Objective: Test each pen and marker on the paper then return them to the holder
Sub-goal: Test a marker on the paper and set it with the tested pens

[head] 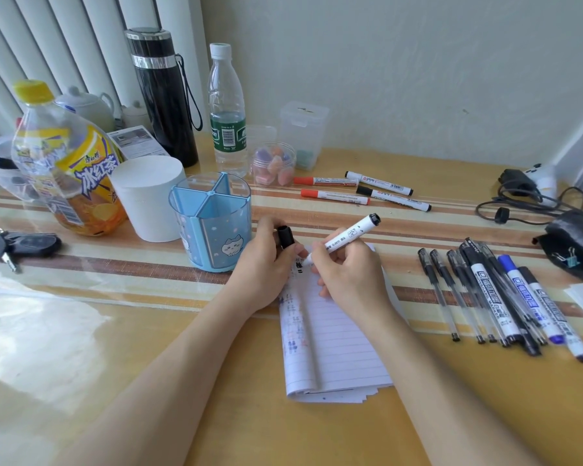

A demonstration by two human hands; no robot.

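Note:
My right hand [349, 274] grips a white marker [345, 238] with a black end, its tip down on the top of the lined paper [337, 344]. Ink marks run down the paper's left side. My left hand [266, 264] holds the marker's black cap [285, 236] and rests at the paper's upper left corner. The blue divided pen holder [212, 223] stands just left of my left hand and looks empty. Several pens and markers [505, 297] lie in a row to the right of the paper. Red and black markers [360, 190] lie further back.
Behind the holder stand a white cup [148, 196], an iced tea bottle [68, 156], a black flask [164, 95], a water bottle [226, 109] and a jar of erasers [273, 164]. Keys [17, 245] lie at left. Cables and a charger [525, 190] sit at the right.

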